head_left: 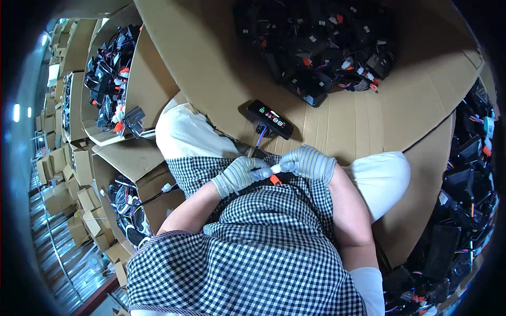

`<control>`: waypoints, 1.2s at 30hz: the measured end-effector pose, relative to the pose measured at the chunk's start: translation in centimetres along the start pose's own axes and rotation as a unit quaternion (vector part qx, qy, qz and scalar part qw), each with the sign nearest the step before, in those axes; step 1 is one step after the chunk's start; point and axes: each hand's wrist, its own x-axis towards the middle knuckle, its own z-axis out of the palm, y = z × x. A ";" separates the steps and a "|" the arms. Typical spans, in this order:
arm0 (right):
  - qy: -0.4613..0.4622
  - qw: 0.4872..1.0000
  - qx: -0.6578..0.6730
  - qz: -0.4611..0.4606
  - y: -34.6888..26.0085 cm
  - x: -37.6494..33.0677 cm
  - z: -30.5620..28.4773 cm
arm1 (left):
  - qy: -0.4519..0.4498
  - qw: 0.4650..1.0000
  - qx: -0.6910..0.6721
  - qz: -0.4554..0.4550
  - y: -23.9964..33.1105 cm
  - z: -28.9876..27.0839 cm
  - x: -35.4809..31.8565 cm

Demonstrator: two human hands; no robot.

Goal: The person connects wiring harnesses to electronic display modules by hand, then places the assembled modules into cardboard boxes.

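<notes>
Head view, looking down at my lap: I am sitting with a checked apron over my knees, wearing striped knit gloves. Both hands are meeting just in front of my belly. My left hand and right hand are each pinching one end of a small white connector, fingertips almost touching. An orange plug is hanging just beneath it. From the connector, a thin bundle of coloured wires is running up to a black display unit with lit coloured symbols, lying on a sheet of cardboard spread across my knees. That unit is just beyond my hands, well within reach.

Farther up the cardboard, a pile of black units with tangled wires is waiting. To my left, an open carton is holding more of them; to my right, another heap is spilling along the edge. Small cartons are stacked on the floor at far left.

To do this well, I judge that I should be gripping the connector bodies rather than the wires, lining the two halves up straight, and pressing evenly so nothing bends. Whether the halves are already seated, I cannot tell: my fingertips are hiding the joint.
</notes>
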 end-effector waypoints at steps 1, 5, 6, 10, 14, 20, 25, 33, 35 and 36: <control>-0.013 1.000 -0.008 -0.006 0.0 0.3 -0.1 | 0.001 1.000 0.008 0.005 -0.2 0.0 0.1; -0.029 0.999 -0.029 -0.009 -0.1 0.4 -0.3 | -0.008 1.000 0.001 0.017 -0.4 0.0 0.1; -0.034 0.999 -0.031 -0.007 -0.1 0.4 -0.3 | -0.012 1.000 0.001 0.016 -0.4 0.0 0.1; -0.045 0.998 -0.031 -0.005 0.0 0.5 -0.3 | -0.037 0.999 0.003 0.003 -0.1 -0.1 0.3; -0.026 0.998 -0.048 -0.022 0.2 0.9 0.4 | -0.067 0.997 -0.035 0.020 -0.2 0.2 0.3; -0.011 0.997 -0.042 -0.066 0.8 1.1 1.0 | -0.095 0.995 0.002 0.021 -0.8 0.1 0.7; -0.052 0.998 -0.014 -0.023 0.1 1.0 0.4 | -0.116 0.993 0.031 0.010 -0.9 0.0 1.0; -0.026 0.997 -0.065 -0.017 -0.1 1.0 0.3 | -0.053 0.998 0.032 0.023 -0.5 0.1 1.0; 0.042 0.992 -0.108 -0.048 -0.5 1.0 -0.9 | 0.007 0.998 0.054 0.001 0.5 -0.7 1.4; 0.100 0.989 -0.109 -0.002 -0.6 0.8 -2.0 | 0.069 0.995 0.070 0.033 0.4 -1.4 1.4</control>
